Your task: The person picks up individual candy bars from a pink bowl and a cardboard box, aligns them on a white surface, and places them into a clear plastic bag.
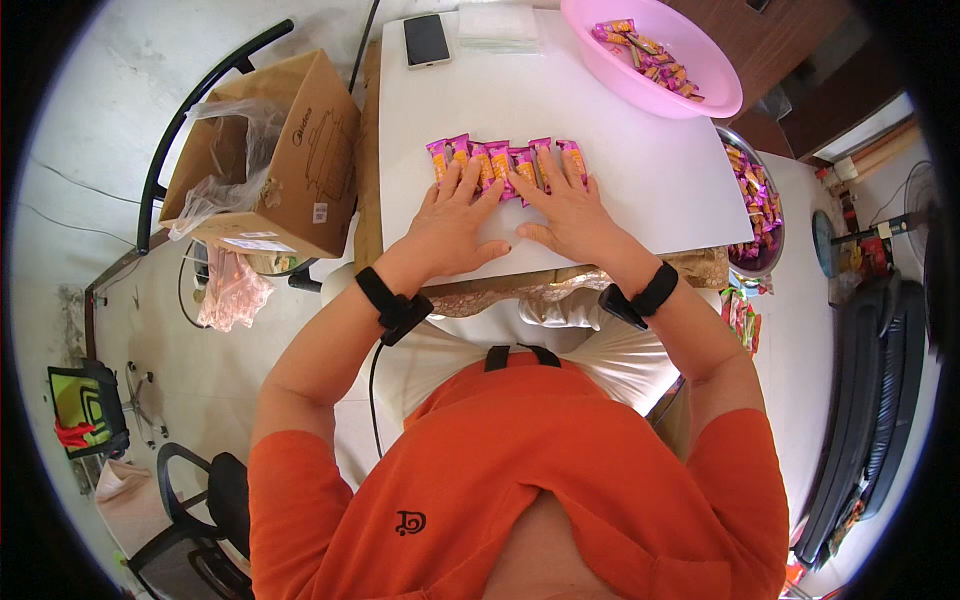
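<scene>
A row of several small purple-and-orange wrapped snack bars (500, 159) lies side by side across the white board on the table (637, 202). My left hand (457, 225) rests palm down with its fingertips on the left part of the row, thumb pointing right. On the right part of the row lie the spread fingers of my right hand (574, 217), also palm down. Both hands touch the wrappers without grasping any; the hands partly hide the bars' lower ends. More such bars (660, 67) lie in a pink plastic basin (705, 101) at the board's far right corner.
A smartphone (426, 41) and a stack of clear plastic bags (499, 28) lie at the board's far edge. An open cardboard box (319, 165) with a plastic liner stands left of the table. Right of it, a metal bowl (780, 232) holds many wrapped bars.
</scene>
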A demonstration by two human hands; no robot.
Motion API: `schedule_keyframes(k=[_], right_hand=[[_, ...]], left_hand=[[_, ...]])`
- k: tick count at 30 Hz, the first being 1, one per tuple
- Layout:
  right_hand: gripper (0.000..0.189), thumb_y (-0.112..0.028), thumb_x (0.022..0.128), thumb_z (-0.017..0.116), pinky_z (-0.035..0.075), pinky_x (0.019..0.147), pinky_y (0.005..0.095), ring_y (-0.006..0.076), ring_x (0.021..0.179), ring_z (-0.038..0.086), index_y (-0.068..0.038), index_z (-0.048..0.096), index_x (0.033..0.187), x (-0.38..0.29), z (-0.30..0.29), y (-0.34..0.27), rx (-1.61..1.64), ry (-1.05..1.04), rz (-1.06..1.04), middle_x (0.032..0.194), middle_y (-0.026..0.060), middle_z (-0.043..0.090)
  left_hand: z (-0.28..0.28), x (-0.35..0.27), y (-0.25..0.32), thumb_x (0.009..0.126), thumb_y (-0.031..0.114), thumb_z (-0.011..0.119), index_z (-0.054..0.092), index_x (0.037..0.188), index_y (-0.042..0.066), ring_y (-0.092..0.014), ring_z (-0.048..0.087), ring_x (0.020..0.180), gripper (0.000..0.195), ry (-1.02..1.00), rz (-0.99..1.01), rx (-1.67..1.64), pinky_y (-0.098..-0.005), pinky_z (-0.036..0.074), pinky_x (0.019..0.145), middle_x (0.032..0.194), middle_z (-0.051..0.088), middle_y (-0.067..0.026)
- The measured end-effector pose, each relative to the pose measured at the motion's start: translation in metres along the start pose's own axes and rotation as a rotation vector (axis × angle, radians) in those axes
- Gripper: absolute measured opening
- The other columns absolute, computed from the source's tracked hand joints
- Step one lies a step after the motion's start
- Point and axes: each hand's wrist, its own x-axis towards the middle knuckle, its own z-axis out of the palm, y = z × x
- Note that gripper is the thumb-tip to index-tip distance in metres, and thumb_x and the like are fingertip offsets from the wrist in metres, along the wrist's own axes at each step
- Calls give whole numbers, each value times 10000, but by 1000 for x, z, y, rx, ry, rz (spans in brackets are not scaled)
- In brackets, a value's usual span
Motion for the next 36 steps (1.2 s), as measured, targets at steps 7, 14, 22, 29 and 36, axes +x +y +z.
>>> schedule_keyframes(k=[7, 14, 22, 29, 36], right_hand=[[735, -521, 860, 649, 195, 1113, 674, 471, 1466, 109, -317, 353, 1501, 29, 3, 28, -53, 30, -4, 1612, 192, 117], [741, -508, 879, 624, 188, 1121, 663, 441, 1473, 121, -306, 311, 1520, 69, 1, 54, -79, 71, 54, 1611, 185, 129], [845, -420, 843, 700, 254, 1102, 636, 435, 1433, 212, -135, 280, 1518, 49, -11, 26, -112, 290, 74, 1551, 213, 227], [570, -202, 822, 714, 426, 939, 486, 397, 1132, 481, 3, 481, 1300, -4, 28, 13, 279, 442, 62, 1239, 199, 513], [344, -128, 807, 683, 440, 872, 459, 369, 1005, 526, 2, 582, 1109, -5, 41, 15, 323, 644, 38, 1073, 178, 577]], left_hand=[[5, 33, -13, 834, 489, 678, 376, 1469, 46, -507, 201, 1423, 831, 102, 97, -6, -508, 234, 1165, 1533, 223, -319], [3, 70, -24, 813, 517, 677, 349, 1501, 119, -441, 183, 1456, 859, 93, 48, 28, -515, 271, 1140, 1566, 226, -240], [-11, 86, -46, 860, 425, 642, 323, 1515, 154, -406, 199, 1465, 777, 110, -46, 45, -530, 313, 1109, 1585, 209, -216], [-2, 120, -106, 915, 224, 475, 301, 1510, 121, -418, 230, 1453, 628, 148, -163, -20, -529, 368, 1094, 1574, 247, -201], [-28, 112, -109, 766, 277, 736, 479, 1372, 12, -351, 586, 1084, 710, 91, -183, -255, -428, 492, 900, 1165, 609, -218]])
